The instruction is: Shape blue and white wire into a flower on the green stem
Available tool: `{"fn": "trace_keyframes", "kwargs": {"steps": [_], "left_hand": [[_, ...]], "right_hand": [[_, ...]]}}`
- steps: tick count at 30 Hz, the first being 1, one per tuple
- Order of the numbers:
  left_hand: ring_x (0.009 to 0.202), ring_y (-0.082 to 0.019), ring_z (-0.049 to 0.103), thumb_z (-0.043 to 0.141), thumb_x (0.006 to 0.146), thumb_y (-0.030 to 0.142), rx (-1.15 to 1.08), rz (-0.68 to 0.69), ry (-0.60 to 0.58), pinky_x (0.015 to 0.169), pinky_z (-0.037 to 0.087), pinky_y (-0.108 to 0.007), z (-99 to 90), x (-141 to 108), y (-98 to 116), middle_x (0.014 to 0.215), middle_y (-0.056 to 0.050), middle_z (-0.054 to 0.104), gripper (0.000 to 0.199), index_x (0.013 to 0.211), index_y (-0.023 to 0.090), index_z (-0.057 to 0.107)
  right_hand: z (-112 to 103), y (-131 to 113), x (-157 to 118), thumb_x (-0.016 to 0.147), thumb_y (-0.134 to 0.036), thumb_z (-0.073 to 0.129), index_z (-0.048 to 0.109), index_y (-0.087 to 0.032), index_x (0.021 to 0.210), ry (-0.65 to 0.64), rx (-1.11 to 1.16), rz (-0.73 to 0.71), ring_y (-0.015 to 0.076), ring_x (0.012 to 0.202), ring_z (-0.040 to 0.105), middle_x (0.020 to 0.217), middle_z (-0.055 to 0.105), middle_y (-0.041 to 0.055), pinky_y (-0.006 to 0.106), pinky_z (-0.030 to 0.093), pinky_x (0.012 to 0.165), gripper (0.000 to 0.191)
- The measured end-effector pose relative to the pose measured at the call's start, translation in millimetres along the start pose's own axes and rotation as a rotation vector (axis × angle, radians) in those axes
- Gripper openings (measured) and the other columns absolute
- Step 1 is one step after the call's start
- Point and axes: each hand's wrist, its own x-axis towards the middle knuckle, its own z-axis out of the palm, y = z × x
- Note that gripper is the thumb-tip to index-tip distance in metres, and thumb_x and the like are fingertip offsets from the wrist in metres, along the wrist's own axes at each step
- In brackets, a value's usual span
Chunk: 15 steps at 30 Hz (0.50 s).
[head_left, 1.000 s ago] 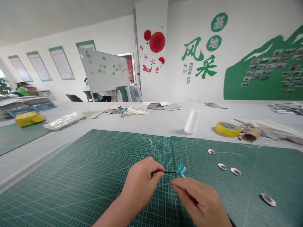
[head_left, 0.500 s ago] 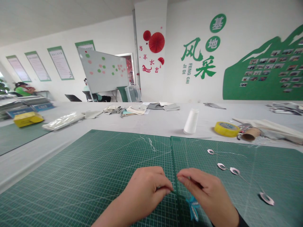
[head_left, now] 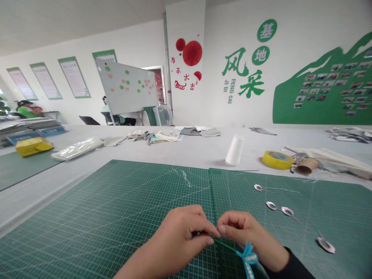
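Observation:
My left hand pinches one end of a thin green stem above the cutting mat. At the stem's other end hangs a blue ribbon-like piece with pale markings, just under my right wrist. My right hand is closed with thumb and index fingertip together, close to my left fingertips; what it pinches, if anything, is too small to make out. Several small white rings with threads, one of them a ring at the right, lie on the right green mat.
Behind the mats stand a white thread cone, a yellow tape roll and a cardboard tube. Fabric pieces lie farther back. A plastic-wrapped packet and a yellow box sit left. Two people are seated in the background.
My right fingertips have moved down beside my left ones. The blue piece has shifted right and up, and the green stem now shows stretched between it and my left fingers.

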Motion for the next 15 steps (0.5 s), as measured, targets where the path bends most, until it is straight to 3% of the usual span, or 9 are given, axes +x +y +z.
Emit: {"fn": "trace_keyframes", "kwargs": {"steps": [7,11,15], "left_hand": [[0.074,-0.011,0.058,0.067,0.077,0.007,-0.135,-0.061,0.011,0.068,0.043,-0.021,1.5,4.9,-2.1,0.076,0.000,0.062,0.019,0.085,0.022,0.076],[0.073,-0.012,0.058,0.068,0.073,0.005,-0.181,-0.086,0.031,0.067,0.042,-0.023,2.9,7.2,-5.3,0.074,0.001,0.061,0.022,0.083,0.023,0.076],[0.067,-0.011,0.055,0.067,0.071,0.003,-0.213,-0.110,0.041,0.063,0.040,-0.022,5.0,7.7,-10.9,0.071,0.002,0.058,0.026,0.082,0.024,0.076]], "right_hand": [[5.5,5.5,3.7,0.061,-0.050,0.077,0.061,-0.015,0.064,-0.016,0.239,0.073,0.0058,0.047,0.029,0.051,0.045,-0.0070,0.022,0.021,0.046,0.038],[10.9,5.5,3.7,0.057,-0.051,0.079,0.060,-0.016,0.062,0.001,0.319,0.097,0.0057,0.043,0.027,0.045,0.038,-0.0097,0.022,0.019,0.045,0.040],[13.6,14.8,5.6,0.055,-0.049,0.081,0.062,-0.015,0.061,0.033,0.349,0.098,0.0070,0.049,0.034,0.049,0.044,-0.0075,0.022,0.023,0.050,0.039]]}}
